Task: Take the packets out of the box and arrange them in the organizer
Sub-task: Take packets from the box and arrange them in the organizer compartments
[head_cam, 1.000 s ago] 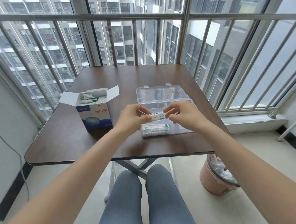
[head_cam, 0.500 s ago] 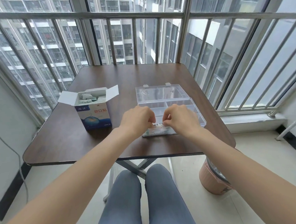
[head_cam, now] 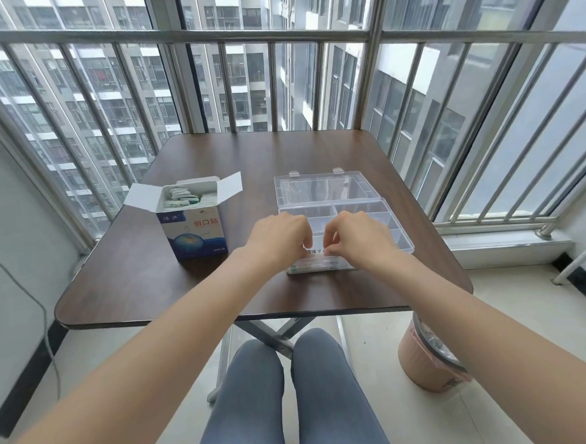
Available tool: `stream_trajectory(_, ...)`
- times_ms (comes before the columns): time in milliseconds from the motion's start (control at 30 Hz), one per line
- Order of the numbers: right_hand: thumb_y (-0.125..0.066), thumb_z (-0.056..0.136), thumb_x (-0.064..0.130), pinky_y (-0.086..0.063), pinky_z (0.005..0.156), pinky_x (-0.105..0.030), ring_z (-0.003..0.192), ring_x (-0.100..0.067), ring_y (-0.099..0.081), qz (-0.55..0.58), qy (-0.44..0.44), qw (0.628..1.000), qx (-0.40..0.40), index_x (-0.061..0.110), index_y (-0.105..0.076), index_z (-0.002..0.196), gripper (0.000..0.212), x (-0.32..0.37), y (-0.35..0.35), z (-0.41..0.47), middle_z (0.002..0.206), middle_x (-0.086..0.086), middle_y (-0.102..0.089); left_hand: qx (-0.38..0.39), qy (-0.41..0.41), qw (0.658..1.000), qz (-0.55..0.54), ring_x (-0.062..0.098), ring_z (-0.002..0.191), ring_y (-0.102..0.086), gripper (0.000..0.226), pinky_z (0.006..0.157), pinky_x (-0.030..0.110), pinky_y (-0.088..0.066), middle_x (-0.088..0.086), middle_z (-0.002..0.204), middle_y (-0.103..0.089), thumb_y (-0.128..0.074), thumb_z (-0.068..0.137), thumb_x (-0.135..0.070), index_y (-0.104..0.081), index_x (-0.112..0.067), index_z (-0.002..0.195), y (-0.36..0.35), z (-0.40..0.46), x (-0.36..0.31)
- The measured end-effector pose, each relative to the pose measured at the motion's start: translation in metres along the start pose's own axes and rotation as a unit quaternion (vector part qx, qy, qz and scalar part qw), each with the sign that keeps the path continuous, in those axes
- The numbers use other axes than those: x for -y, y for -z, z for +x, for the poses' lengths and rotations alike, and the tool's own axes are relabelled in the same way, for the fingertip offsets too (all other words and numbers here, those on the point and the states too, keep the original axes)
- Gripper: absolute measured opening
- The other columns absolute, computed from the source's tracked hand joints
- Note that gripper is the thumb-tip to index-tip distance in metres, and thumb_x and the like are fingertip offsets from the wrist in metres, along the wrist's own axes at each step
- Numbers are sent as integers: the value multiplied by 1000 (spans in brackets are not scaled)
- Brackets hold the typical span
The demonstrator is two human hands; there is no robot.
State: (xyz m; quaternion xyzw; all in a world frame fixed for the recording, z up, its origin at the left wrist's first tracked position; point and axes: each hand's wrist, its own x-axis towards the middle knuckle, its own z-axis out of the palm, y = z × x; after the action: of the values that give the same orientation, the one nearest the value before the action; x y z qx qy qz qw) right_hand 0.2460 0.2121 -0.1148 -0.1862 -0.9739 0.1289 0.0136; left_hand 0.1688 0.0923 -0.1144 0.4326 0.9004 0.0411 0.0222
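Both hands hung low over the near-left compartment of the clear organizer [head_cam: 398, 230] on the table [head_cam: 144, 282] — the left hand [head_cam: 279, 238] and right hand [head_cam: 357, 238] each had curled fingers pinching an end of one packet [head_cam: 315, 252]. The open box [head_cam: 194, 224] stood well to the left, more packets inside.

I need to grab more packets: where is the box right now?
In the head view, the box stands open on the table's left half, left of the clear organizer.
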Motion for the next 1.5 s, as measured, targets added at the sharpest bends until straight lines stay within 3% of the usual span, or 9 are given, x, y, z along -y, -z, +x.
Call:
stream_trajectory(267,-66,85,24,-41,71,-28,101,-23,-60,-33,-12,999,-14,21,-67,95,10,1,1,1,102,-1,-69,19,0,999,46,29,100,-59,20,75,30,-43,8,114,-57,-57,91,-17,-67,-15,108,0,5,-1)
stream_trajectory(600,-57,87,15,-36,68,-29,100,-28,-61,-85,-44,995,-20,15,-62,108,21,10,-5,4,104,-7,-66,61,2,998,2,22,107,-56,20,69,27,-37,-2,113,-62,-59,88,-19,-69,-31,101,5,5,9)
stream_trajectory(833,-58,86,8,-38,68,-29,99,-29,-60,-90,-47,995,-4,14,-62,106,22,12,-4,6,104,-8,-65,68,48,994,65,24,81,-50,24,66,27,-34,5,106,-64,-57,83,-6,-66,-15,103,11,6,-3)
stream_trajectory(967,-59,86,10,-38,68,-31,99,-30,-60,-92,-42,995,-7,13,-62,106,21,12,-2,4,104,-9,-65,60,51,996,53,26,81,-51,20,66,28,-35,6,100,-63,-63,84,-16,-66,-14,104,12,4,-2)
stream_trajectory(1067,-60,86,15,-40,67,-31,96,-29,-61,-63,-44,997,-8,14,-66,103,18,10,1,1,100,-8,-68,36,51,998,-11,28,93,-59,24,67,28,-36,4,98,-64,-66,84,-36,-69,-19,101,17,-3,6)
stream_trajectory(1167,-55,86,16,-41,67,-30,96,-29,-61,-30,-53,997,-38,19,-70,100,21,10,12,-4,100,-6,-69,-16,53,997,-62,26,91,-59,27,67,28,-38,1,91,-65,-60,87,-44,-71,-20,94,25,-13,17)
stream_trajectory(1300,-52,88,15,-49,80,-34,100,-24,-61,58,1,993,-100,18,-70,101,23,29,26,-5,103,-2,-69,-169,64,976,-120,17,77,-49,25,63,27,-32,-11,68,-45,-58,87,-41,-67,-18,83,43,-34,34)
stream_trajectory(1400,-53,87,11,-44,88,-28,98,-20,-61,131,99,976,-146,14,-71,103,24,59,29,5,105,-4,-69,-285,100,946,-120,17,74,-48,22,60,28,-30,-6,76,-49,-64,83,-40,-58,-20,76,56,-48,58)
stream_trajectory(1500,-53,89,8,-36,89,-23,102,-22,-58,134,166,964,-156,10,-69,108,25,93,31,20,108,-9,-65,-238,123,959,-88,21,96,-53,40,72,33,-43,-1,102,-57,-71,76,-43,-57,-19,105,63,-53,100)
